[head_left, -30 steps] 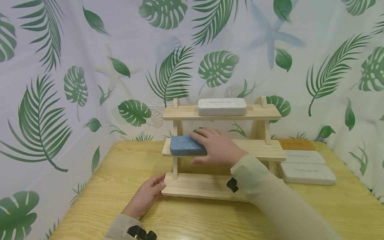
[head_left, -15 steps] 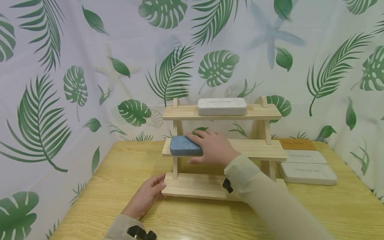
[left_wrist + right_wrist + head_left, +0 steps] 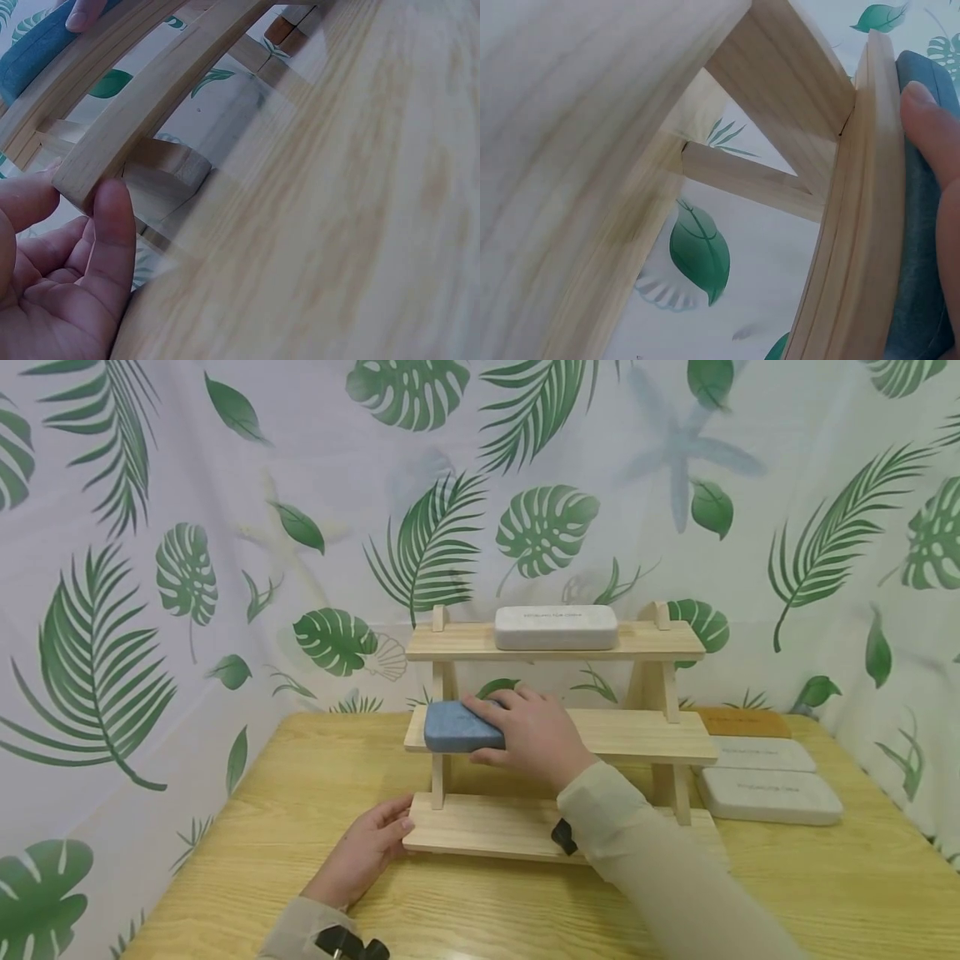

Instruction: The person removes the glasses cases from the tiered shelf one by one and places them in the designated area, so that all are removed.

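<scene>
On the left part of the wooden stand's (image 3: 637, 735) middle shelf lies a blue glasses case (image 3: 459, 727). My right hand (image 3: 534, 735) holds its right end, fingers over the top and thumb along the front side. In the right wrist view the thumb (image 3: 930, 127) presses against the blue case (image 3: 919, 300), which lies along the shelf board. My left hand (image 3: 369, 843) grips the left end of the bottom shelf (image 3: 487, 827). The left wrist view shows thumb and fingers pinching that board's corner (image 3: 90, 172). The case's right end is hidden under my right hand.
A white glasses case (image 3: 555, 628) sits on the stand's top shelf. On the wooden table (image 3: 300, 768), right of the stand, two light cases (image 3: 772, 795) and an orange case (image 3: 742, 722) lie in a row. A leaf-printed cloth (image 3: 285, 443) hangs behind.
My right hand has shifted slightly left along the blue glasses case and covers more of it, its forearm swinging left too. The case and my left hand stay in place.
</scene>
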A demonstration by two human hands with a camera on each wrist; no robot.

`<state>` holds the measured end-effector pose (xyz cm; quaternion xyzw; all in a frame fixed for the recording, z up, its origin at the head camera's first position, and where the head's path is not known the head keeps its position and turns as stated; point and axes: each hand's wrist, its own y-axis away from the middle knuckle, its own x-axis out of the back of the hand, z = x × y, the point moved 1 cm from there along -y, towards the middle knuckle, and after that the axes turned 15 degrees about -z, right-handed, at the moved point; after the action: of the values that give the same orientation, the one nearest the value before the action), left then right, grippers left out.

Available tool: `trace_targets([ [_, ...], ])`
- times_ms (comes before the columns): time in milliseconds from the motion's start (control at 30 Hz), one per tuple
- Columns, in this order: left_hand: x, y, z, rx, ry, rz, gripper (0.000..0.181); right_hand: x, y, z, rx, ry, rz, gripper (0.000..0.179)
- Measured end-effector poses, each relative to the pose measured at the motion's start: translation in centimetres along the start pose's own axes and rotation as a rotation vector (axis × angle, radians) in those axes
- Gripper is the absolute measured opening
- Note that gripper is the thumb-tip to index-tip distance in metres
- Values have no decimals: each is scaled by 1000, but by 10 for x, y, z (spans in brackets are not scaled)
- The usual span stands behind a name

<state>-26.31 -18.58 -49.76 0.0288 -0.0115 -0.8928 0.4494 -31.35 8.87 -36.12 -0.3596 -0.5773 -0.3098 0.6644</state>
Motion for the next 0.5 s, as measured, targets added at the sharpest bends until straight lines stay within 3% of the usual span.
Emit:
trace_targets([
  [500, 1, 0, 0, 9, 13, -12, 63, 3, 15, -5, 30, -53, -3, 83],
])
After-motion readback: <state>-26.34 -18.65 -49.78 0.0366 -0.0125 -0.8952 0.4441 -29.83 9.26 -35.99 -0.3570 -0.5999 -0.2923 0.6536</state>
